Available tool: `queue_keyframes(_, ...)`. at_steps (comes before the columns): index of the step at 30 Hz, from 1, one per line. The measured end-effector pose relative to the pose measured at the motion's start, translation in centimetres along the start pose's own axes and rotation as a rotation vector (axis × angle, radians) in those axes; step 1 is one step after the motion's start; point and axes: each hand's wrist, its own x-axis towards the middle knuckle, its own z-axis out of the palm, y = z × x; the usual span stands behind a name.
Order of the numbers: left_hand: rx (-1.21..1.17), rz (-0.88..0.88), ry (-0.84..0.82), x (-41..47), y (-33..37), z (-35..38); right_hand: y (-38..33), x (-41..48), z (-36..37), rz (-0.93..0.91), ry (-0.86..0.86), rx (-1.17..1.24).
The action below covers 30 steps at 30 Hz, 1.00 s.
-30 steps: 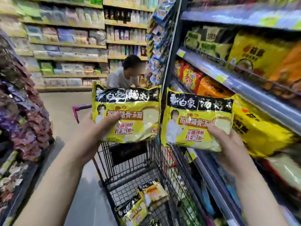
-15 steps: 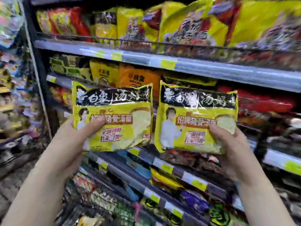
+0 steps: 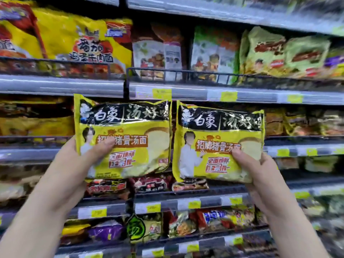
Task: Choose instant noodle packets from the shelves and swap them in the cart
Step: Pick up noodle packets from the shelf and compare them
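Observation:
I hold two matching yellow-and-black instant noodle packets upright in front of the shelves. My left hand (image 3: 74, 164) grips the left packet (image 3: 134, 131) at its lower left corner, thumb across the front. My right hand (image 3: 260, 175) grips the right packet (image 3: 214, 138) at its lower right corner, thumb on the front. The two packets hang side by side, almost touching, at the height of the second shelf. The cart is out of view.
Grey metal shelves (image 3: 186, 94) with yellow price tags fill the view. Large yellow noodle bags (image 3: 78, 40) and green ones (image 3: 279, 51) stand on the upper shelf behind wire rails. Red packets (image 3: 149, 183) lie on the shelf behind my hands; more packets (image 3: 141, 228) sit lower.
The view has swung right, from the aisle and the cart to face the shelves straight on. Both hands kept their packets raised, side by side.

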Motion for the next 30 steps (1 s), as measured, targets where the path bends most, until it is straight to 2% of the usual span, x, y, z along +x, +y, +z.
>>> queue_keyframes(7, 0.006, -0.073, -0.091, -0.5, -4.1, 10.9, -1.2, -1.5, -12.3, -0.016, 0.132, -0.013)
queue_keyframes(14, 0.015, -0.162, -0.16, -1.1, -9.2, 16.7, -0.8, -2.3, -21.1, -0.017, 0.256, -0.005)
queue_keyframes(18, 0.005, -0.183, -0.193, -0.7, -11.3, 18.3, -0.2, -2.4, -23.7, -0.012, 0.299, -0.012)
queue_keyframes(26, -0.019, -0.218, -0.303, -0.2, -14.2, 21.7, 1.4, -2.0, -26.2, 0.089, 0.276, -0.13)
queue_keyframes(30, -0.026, -0.25, -0.261, -0.9, -15.4, 23.3, 2.6, -1.0, -28.0, 0.128, 0.277, -0.105)
